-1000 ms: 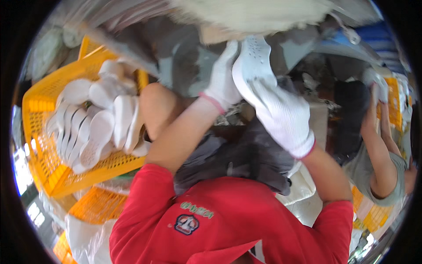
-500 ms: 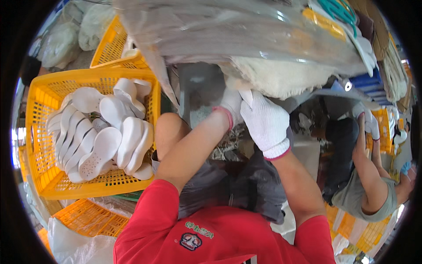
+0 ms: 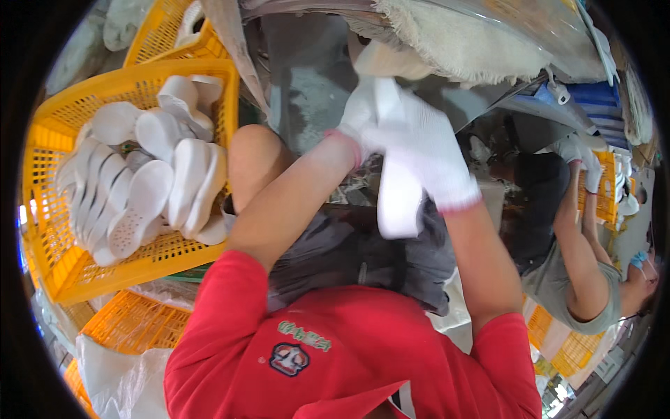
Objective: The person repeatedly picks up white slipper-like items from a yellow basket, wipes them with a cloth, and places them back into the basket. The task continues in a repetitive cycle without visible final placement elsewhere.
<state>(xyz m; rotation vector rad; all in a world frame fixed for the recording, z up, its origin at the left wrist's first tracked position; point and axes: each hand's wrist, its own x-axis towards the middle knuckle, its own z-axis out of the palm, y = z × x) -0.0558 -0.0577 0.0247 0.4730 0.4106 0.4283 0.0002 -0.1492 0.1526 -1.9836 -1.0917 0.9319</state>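
**Two gloved hands held a white shoe sole near a crate of soles**

A white shoe sole (image 3: pixel 399 199) hung upright in the middle of the view, its long flat side facing the camera. The right hand (image 3: pixel 429 150), in a white glove with a pink cuff, was closed around the sole's upper part. The left hand (image 3: pixel 359 122), gloved the same way, was also closed on the top of the sole, just beside and touching the right. Both bare forearms rose from the lower edge, out of red short sleeves (image 3: pixel 335 349). Behind the sole lay the person's dark grey shorts (image 3: pixel 335 251) and a bare knee (image 3: pixel 255 157).

To the left, near the knee, stood a yellow plastic crate (image 3: pixel 49 174) with latticed walls, packed with more white soles (image 3: pixel 146 188) standing on edge. Further yellow crates (image 3: pixel 129 325) sat below it. Above the hands hung a shaggy cream fabric (image 3: pixel 460 35). At the right edge another person (image 3: pixel 572 279) in a grey-green top reached up with white-gloved hands toward another yellow crate.
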